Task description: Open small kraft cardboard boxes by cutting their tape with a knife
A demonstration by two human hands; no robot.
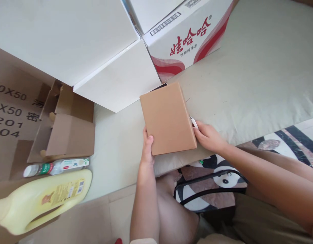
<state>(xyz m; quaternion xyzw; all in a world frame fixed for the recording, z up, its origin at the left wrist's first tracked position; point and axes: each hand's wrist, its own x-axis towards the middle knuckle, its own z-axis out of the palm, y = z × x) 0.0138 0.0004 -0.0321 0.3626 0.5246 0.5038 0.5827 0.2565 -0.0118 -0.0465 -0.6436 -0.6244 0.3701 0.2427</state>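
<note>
A small plain brown cardboard box [169, 118] is tilted in front of me, above the edge of the pale green covered surface. My left hand [148, 147] grips its lower left corner, thumb on the near face and fingers behind. At the box's right side, my right hand [208, 135] pinches a small white cutter [194, 122]. Its thin metal tip is against or very near the box's right edge; I cannot tell whether it cuts in. Behind the box's top edge, part of a dark flat thing [158, 87] shows, mostly hidden.
White cartons [120, 78] and a red-and-white water carton [188, 44] stand at the back. On the left are an open brown carton [70, 135], a water bottle [57, 166] and a yellow jug [49, 200]. A panda-patterned bag [209, 186] with a black handle lies below.
</note>
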